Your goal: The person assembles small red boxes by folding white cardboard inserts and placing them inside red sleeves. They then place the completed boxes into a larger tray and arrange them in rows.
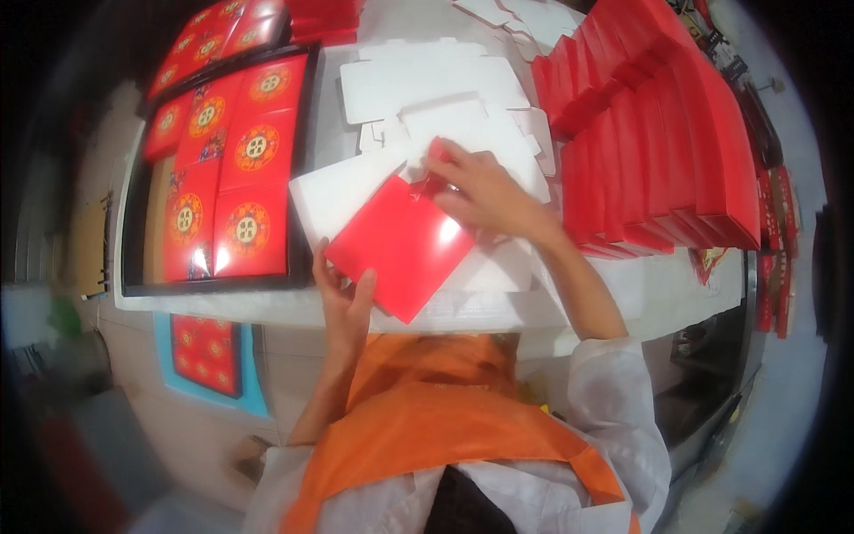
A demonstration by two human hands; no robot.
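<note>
A red cardboard box [400, 249] is tilted cornerwise in front of me, over white die-cut card sheets. My left hand [345, 289] grips its lower left edge, with the thumb on the red face and the fingers at the side. At the box's upper corner, my right hand [476, 191] has its fingers closed on a small red flap [438, 149]. Part of that corner is hidden behind the fingers. Beneath the box lie the flat white card blanks [436, 80], overlapping one another.
Left of me, a black-rimmed tray [133, 289] holds several red boxes with round gold emblems [246, 227]. Rows of plain red boxes [658, 160] stand packed at the right. Another tray of red boxes [206, 351] rests low on a blue surface. The table's front edge [587, 322] is close to my body.
</note>
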